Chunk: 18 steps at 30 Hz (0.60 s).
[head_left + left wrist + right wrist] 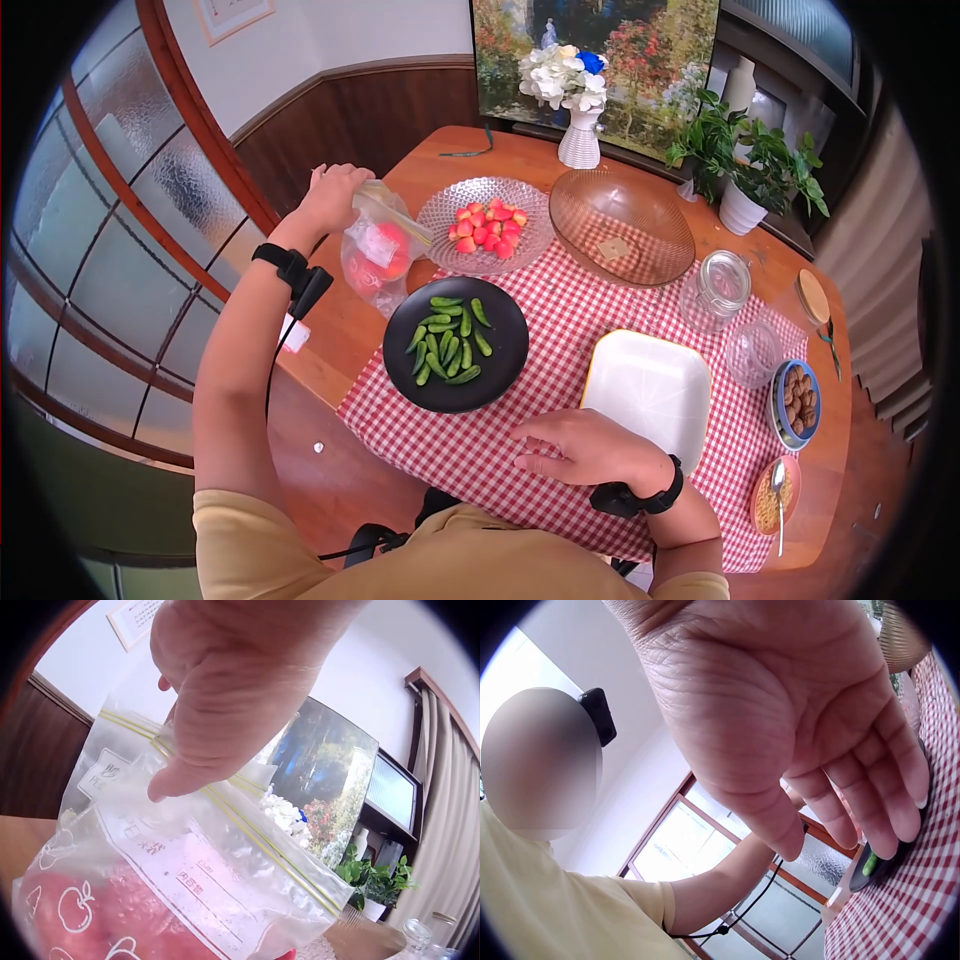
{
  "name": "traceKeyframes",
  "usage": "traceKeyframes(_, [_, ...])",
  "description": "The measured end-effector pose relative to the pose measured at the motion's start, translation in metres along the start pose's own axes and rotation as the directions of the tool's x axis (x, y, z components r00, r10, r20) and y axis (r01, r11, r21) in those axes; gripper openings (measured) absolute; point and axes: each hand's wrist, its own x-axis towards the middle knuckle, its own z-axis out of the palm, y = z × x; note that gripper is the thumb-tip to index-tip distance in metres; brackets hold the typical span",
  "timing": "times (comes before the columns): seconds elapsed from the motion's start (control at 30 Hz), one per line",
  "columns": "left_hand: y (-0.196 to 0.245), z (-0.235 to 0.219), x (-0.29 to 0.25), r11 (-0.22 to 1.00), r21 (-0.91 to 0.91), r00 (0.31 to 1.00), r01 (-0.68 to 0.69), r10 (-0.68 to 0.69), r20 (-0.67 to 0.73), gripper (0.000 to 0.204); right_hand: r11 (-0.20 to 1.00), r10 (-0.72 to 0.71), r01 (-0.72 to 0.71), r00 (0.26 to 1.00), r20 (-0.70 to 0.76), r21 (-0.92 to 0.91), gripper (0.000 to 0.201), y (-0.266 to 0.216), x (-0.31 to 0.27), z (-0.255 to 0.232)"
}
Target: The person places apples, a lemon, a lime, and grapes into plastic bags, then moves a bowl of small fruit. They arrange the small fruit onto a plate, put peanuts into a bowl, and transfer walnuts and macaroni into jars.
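Observation:
My left hand (336,198) pinches the top of a clear zip bag (372,272) at the table's left side. Through the printed plastic, large red round things (120,907) show; their kind is blurred by the bag. The left thumb lies over the yellow zip strip (255,829). My right hand (570,443), fingers relaxed and holding nothing, hovers over the checked cloth near the white rectangular dish (645,385). Left of it sits a black plate (400,385) of small green cucumber-like vegetables (447,342). Beyond that stands a glass bowl (440,250) with small red-and-yellow pieces (488,229).
An amber glass bowl (650,215) stands at the back beside a flower vase (580,140). Along the right are a clip-top jar (722,282), a clear glass bowl (752,352), a bowl of walnuts (800,400), and a pink bowl (768,505) with a spoon (779,500).

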Motion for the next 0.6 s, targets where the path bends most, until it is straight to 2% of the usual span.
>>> traceKeyframes(0.07, [0.001, -0.002, -0.003, 0.996, -0.082, 0.998, -0.033, 0.028, -0.065, 0.067, 1.0, -0.002, 0.002, 1.0, 0.007, -0.003, 0.033, 0.001, 0.0, 0.001])
traceKeyframes(0.2, [0.007, -0.003, -0.008, 0.993, -0.097, 0.993, -0.063, 0.053, -0.107, 0.074, 1.0, -0.003, 0.003, 1.0, 0.02, 0.0, 0.035, 0.001, 0.001, 0.001])
traceKeyframes(0.27, [0.01, -0.001, -0.009, 0.995, -0.086, 0.981, -0.058, 0.041, -0.19, 0.078, 1.0, -0.004, 0.004, 1.0, 0.009, -0.001, 0.035, 0.002, -0.001, 0.002])
traceKeyframes(0.4, [0.022, -0.011, -0.016, 0.993, -0.06, 0.981, -0.098, 0.086, -0.176, 0.077, 1.0, 0.01, -0.01, 1.0, 0.028, 0.0, 0.037, 0.001, 0.0, 0.001])
traceKeyframes(0.47, [0.024, -0.01, -0.017, 0.98, -0.064, 0.963, -0.191, 0.174, -0.204, 0.074, 0.999, 0.054, -0.055, 0.995, 0.08, 0.002, 0.038, -0.002, 0.001, -0.003])
traceKeyframes(0.5, [0.026, -0.01, -0.017, 0.98, -0.065, 0.964, -0.189, 0.172, -0.203, 0.074, 0.995, 0.099, -0.1, 0.986, 0.132, -0.001, 0.039, -0.003, 0.002, -0.003])
traceKeyframes(0.6, [0.029, -0.009, -0.015, 0.971, -0.137, 0.959, -0.193, 0.157, -0.236, 0.072, 0.995, 0.094, -0.097, 0.986, 0.138, 0.01, 0.038, -0.003, 0.002, -0.003])
